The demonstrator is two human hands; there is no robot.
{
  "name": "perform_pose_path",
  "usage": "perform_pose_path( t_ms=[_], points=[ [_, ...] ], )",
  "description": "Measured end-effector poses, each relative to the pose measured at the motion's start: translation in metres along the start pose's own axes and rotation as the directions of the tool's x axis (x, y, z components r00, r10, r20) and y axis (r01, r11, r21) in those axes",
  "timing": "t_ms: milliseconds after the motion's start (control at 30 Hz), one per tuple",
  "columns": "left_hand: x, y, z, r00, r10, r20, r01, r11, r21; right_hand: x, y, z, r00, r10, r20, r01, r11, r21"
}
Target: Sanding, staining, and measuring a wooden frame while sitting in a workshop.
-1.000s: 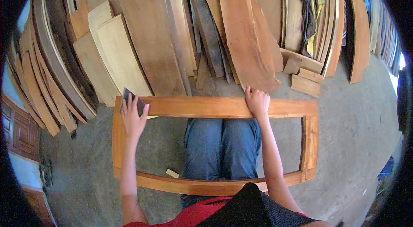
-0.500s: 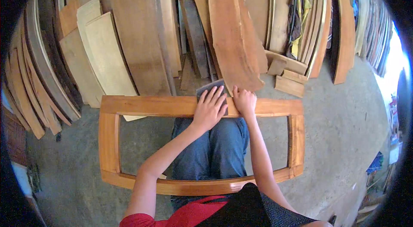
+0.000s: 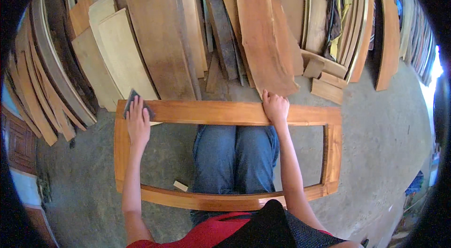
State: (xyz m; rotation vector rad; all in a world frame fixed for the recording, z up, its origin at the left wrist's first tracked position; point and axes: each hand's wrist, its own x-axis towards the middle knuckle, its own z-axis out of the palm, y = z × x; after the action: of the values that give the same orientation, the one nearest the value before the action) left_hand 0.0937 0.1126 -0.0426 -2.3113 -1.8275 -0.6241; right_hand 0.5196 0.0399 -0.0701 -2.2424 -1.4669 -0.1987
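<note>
A varnished wooden frame with a large opening lies across my lap, its far rail nearly straight and its near rail bowed. At the far left corner, my left hand holds a dark grey sheet of sandpaper against the wood, fingers laid over it. Most of the sheet is hidden by the fingers. Right of the far rail's middle, my right hand is closed over the rail. Its thumb and part of its fingers are out of sight.
Planks and boards lean in a row beyond the frame. A broad rough-edged slab reaches close to my right hand. Small wood blocks rest on the concrete floor to the right. A wood offcut shows through the frame's opening.
My left hand has slid the sandpaper leftward along the far rail, from beside my right hand to the left corner. My right hand keeps its grip on the rail. The view has shifted slightly.
</note>
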Motion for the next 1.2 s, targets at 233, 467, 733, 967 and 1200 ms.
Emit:
perform_pose_path(
  t_ms=[233, 467, 733, 967, 1200],
  points=[
    [-0.002, 0.038, 0.01, 0.993, 0.122, 0.0, -0.122, 0.992, -0.036, 0.0, 0.0, -0.001, 1.0, -0.004, 0.002, 0.004, 1.0, -0.025],
    [0.01, 0.174, 0.044, 0.862, 0.501, -0.074, -0.505, 0.838, -0.208, 0.0, 0.0, 0.002, 1.0, -0.006, -0.013, 0.006, 1.0, -0.028],
    [-0.001, 0.183, 0.037, 0.803, 0.59, -0.086, -0.587, 0.758, -0.284, -0.004, 0.001, 0.006, 0.999, -0.02, -0.047, 0.019, 1.0, -0.015],
    [-0.007, 0.042, 0.005, 0.969, 0.246, -0.007, -0.245, 0.961, -0.127, -0.003, 0.0, 0.0, 0.999, -0.012, -0.03, 0.011, 1.0, -0.025],
    [0.0, -0.074, -0.006, 0.997, -0.039, -0.064, 0.036, 0.998, -0.046, -0.001, -0.003, -0.002, 0.997, -0.048, -0.058, 0.047, 0.999, -0.026]
  ],
)
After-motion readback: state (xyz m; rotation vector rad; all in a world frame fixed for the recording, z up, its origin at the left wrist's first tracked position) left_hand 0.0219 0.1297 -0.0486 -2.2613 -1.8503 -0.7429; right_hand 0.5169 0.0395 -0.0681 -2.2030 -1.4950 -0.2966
